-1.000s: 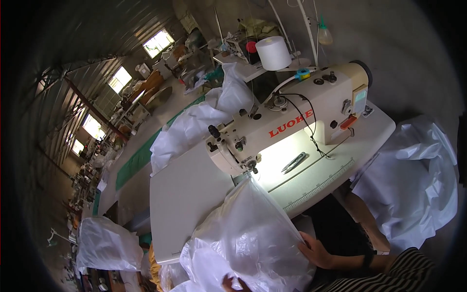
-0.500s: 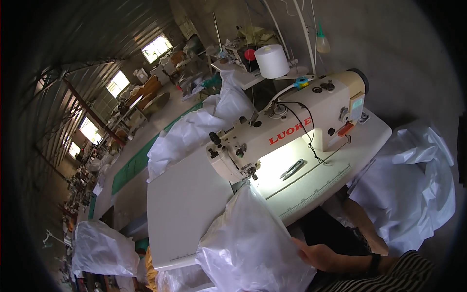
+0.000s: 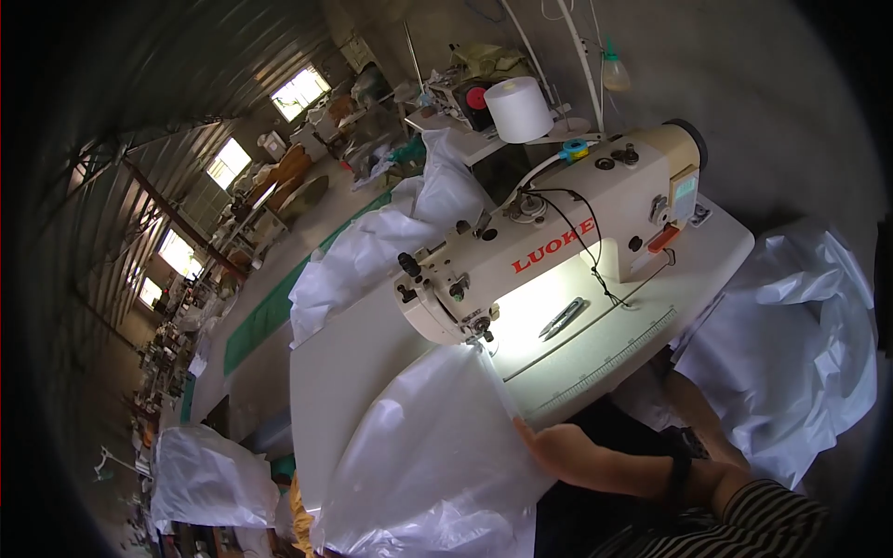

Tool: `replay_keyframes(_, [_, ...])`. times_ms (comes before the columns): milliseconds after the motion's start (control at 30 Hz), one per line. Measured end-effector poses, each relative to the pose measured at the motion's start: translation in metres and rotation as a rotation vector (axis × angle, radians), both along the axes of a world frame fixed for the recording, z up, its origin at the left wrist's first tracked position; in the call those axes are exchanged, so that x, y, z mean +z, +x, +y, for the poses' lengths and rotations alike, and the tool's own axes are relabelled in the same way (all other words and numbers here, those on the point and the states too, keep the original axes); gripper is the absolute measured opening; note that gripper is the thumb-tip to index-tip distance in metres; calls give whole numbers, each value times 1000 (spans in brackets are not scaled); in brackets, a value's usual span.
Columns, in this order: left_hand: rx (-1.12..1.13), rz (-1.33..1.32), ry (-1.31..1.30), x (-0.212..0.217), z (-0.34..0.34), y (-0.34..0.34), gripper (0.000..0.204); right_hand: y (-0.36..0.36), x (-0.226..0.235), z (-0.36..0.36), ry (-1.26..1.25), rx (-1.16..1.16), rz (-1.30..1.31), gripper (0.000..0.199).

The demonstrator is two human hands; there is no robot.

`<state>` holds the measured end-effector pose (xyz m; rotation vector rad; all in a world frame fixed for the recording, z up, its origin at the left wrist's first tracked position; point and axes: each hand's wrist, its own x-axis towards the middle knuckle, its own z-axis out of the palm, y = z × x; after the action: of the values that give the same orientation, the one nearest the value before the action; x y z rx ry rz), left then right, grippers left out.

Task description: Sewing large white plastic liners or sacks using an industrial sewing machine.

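Note:
A thin white sheet (image 3: 437, 418), glossy and translucent like plastic film, lies across the near left of the sewing machine's table (image 3: 349, 400) and hangs over its front edge. Its upper corner runs under the needle area of the pale sewing machine (image 3: 567, 237). At the sheet's right edge is my left hand (image 3: 567, 456), fingers closed on that edge, some of them hidden by it. A dark band circles that wrist. Another bare forearm (image 3: 702, 414), seemingly my right, goes behind the table's front edge, where its hand is hidden. Small metal thread snips (image 3: 562, 318) rest on the lit machine bed.
More white sheeting is heaped behind the machine (image 3: 372, 237), at right (image 3: 791, 335) and at lower left (image 3: 209, 474). A white thread cone (image 3: 518, 110) stands at the back. A black cord (image 3: 595, 246) hangs over the machine arm. Long tables with green strips stretch leftward.
My left hand has moved up and left along the sheet's edge, closer to the needle. The sheet, bunched before, now spreads flatter over the table. The snips stay on the bed.

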<state>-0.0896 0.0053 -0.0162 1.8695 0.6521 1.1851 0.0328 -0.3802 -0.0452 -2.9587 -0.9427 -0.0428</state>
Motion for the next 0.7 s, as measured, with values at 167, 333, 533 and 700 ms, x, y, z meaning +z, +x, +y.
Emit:
replay_keyframes(167, [375, 324, 344, 43, -23, 18, 34, 63, 3, 3, 245, -43, 42, 56])
replay_keyframes(333, [76, 256, 302, 11, 4, 27, 33, 78, 10, 7, 658, -100, 277, 55])
replay_keyframes(533, [-33, 148, 196, -6, 9, 18, 31, -37, -38, 0, 1699, -269, 1034, 63])
replay_keyframes(700, [-3, 122, 418, 32, -19, 39, 26, -86, -124, 17, 1431, -156, 1156, 43])
